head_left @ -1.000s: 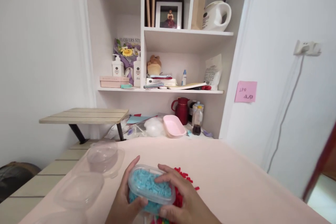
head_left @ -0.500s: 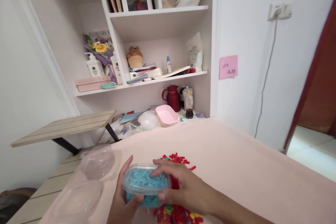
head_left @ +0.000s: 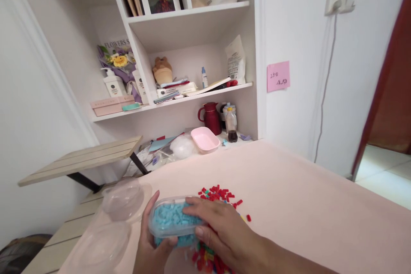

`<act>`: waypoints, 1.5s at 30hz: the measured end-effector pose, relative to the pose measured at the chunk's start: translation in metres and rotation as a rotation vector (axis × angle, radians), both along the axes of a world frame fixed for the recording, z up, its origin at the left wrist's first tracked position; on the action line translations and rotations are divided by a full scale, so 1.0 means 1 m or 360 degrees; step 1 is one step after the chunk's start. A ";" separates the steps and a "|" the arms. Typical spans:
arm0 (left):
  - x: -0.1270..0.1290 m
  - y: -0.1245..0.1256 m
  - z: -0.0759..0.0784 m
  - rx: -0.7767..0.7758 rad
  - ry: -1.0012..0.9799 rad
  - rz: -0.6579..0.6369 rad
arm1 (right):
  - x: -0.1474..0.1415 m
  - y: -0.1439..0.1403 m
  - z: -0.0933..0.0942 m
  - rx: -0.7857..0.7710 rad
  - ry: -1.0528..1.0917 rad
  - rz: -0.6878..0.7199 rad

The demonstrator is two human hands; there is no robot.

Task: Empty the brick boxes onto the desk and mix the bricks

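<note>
A clear plastic container [head_left: 173,222] full of small light-blue building bricks, with a clear lid on it, is held above the pink table surface. My left hand [head_left: 154,239] grips its left end, thumb on the front side and fingers along the far left. My right hand [head_left: 221,227] is closed on the right end, with its fingers across the lid and its thumb near the lid's front edge. Behind and below the hands lies a loose pile of mostly red bricks [head_left: 216,192], with some yellow and green ones; the hands hide part of it.
Clear empty plastic containers [head_left: 99,244] stand at the left on the table. A slatted wooden stand [head_left: 83,156] rises behind them. Along the back are a pink tray [head_left: 205,140], a dark red jug [head_left: 211,119] and a bottle [head_left: 231,124], under white shelves [head_left: 189,13].
My right hand has shifted slightly on the container, its thumb moving up toward the lid's edge. The container tilts a little more, and the view has turned slightly.
</note>
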State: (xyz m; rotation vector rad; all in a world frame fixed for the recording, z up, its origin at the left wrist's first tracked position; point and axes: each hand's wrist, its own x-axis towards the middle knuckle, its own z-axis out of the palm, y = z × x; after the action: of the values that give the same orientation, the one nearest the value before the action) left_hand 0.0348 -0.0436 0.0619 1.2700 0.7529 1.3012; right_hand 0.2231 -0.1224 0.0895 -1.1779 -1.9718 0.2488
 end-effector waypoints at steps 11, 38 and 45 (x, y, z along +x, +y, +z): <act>-0.003 -0.004 0.003 0.0082 0.0114 0.0048 | 0.004 0.002 0.002 -0.0113 -0.0129 -0.0233; 0.003 -0.010 -0.003 0.0017 0.0177 -0.0218 | 0.033 0.009 0.025 -0.0326 0.0632 -0.0169; 0.001 0.006 -0.011 -0.0009 0.0282 -0.0057 | 0.051 0.032 0.011 -0.0451 0.1392 -0.0088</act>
State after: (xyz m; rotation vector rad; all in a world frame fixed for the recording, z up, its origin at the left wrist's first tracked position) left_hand 0.0355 -0.0377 0.0510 1.4009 0.8531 1.1673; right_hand 0.2739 -0.0906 0.1010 -1.0360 -1.1518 0.8729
